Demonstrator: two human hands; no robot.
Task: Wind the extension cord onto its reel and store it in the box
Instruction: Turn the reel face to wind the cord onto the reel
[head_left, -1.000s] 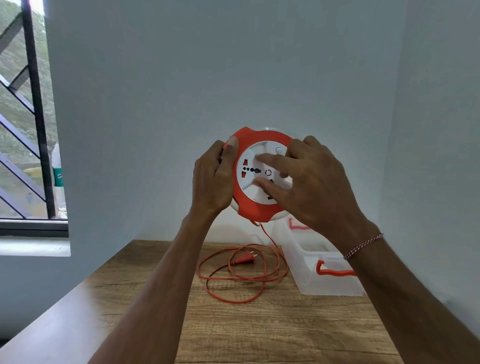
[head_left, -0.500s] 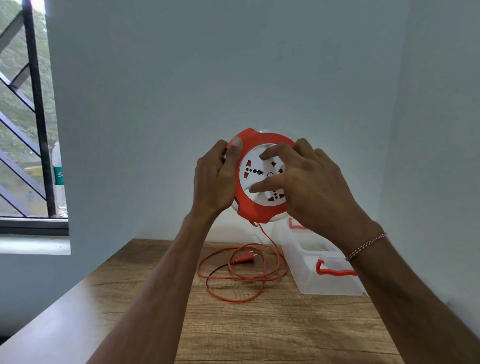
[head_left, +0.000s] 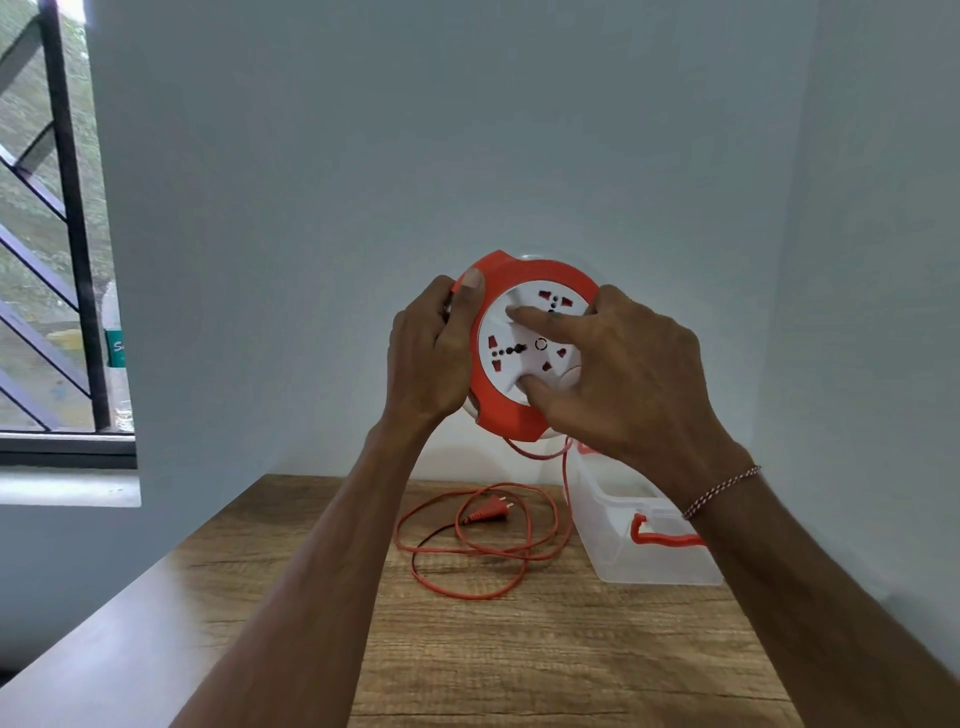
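I hold a round orange reel (head_left: 501, 418) with a white socket face up in front of me, above the table. My left hand (head_left: 428, 358) grips its left rim, thumb over the orange edge. My right hand (head_left: 618, 374) lies across the white face, index finger and thumb pressed on it. An orange cord (head_left: 480, 551) hangs from the reel's underside and lies in loose loops on the wooden table (head_left: 545, 654), its plug (head_left: 485, 512) inside the loops. A clear plastic box (head_left: 623, 551) with orange handles stands open at the right.
The table stands in a corner, with pale walls behind and to the right. A barred window (head_left: 57, 234) is at the left, a bottle (head_left: 115, 358) on its sill. The box stands close to the right wall.
My right hand's fingers have shifted across the white face, which has turned; the sockets sit in new positions. The cord loops on the table look about the same.
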